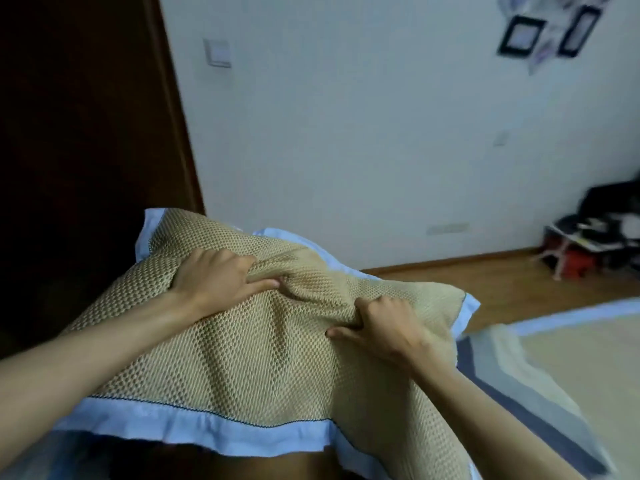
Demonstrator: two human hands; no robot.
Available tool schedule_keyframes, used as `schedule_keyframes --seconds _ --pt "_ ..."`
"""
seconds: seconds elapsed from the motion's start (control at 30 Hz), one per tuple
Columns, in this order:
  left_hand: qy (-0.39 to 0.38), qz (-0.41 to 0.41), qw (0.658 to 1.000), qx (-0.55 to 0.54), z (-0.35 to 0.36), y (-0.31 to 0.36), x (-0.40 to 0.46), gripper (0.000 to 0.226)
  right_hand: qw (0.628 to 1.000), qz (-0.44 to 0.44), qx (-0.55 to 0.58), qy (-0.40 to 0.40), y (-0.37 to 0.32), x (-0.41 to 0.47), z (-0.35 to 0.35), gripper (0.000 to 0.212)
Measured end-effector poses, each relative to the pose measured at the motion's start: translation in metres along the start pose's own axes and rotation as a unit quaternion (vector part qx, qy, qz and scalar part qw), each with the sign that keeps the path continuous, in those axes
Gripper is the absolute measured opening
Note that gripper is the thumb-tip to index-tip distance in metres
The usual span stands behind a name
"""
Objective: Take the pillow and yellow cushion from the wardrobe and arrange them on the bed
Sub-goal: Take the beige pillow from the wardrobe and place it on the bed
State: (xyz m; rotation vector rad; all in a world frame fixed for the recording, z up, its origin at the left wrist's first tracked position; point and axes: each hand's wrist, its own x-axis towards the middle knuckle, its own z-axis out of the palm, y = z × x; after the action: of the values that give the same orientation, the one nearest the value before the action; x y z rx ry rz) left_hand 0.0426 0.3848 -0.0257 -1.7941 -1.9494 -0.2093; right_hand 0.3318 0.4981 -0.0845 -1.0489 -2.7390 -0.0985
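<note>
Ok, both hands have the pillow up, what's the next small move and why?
Probably swing the tan mesh pillow with pale blue trim rightward and lower it onto the mat-covered bed: the left hand and right hand each grip bunched fabric, and the bed lies lower right.

The pillow (263,344), tan mesh-weave with a pale blue border, is bunching along its top, tilting toward the camera, hanging left of the bed (571,355).
</note>
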Motion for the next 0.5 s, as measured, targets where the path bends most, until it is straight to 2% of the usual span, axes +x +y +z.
schedule_keyframes --seconds 0.13,0.27,0.4,0.5 --pt "0.021 0.085 0.994 -0.064 0.005 0.124 0.06 0.088 0.992 0.112 -0.048 0.016 0.097 -0.091 -0.033 0.072" --pt "0.041 0.183 0.974 -0.124 0.002 0.245 0.103 0.082 0.97 0.23 -0.073 0.008 0.162 -0.189 -0.06 0.073" --pt "0.054 0.281 0.942 -0.177 -0.006 0.35 0.126 0.078 0.939 0.33 -0.097 0.008 0.193 -0.283 -0.08 0.072" --pt "0.054 0.341 0.914 -0.212 -0.013 0.403 0.128 0.08 0.916 0.385 -0.114 0.003 0.193 -0.332 -0.087 0.071"
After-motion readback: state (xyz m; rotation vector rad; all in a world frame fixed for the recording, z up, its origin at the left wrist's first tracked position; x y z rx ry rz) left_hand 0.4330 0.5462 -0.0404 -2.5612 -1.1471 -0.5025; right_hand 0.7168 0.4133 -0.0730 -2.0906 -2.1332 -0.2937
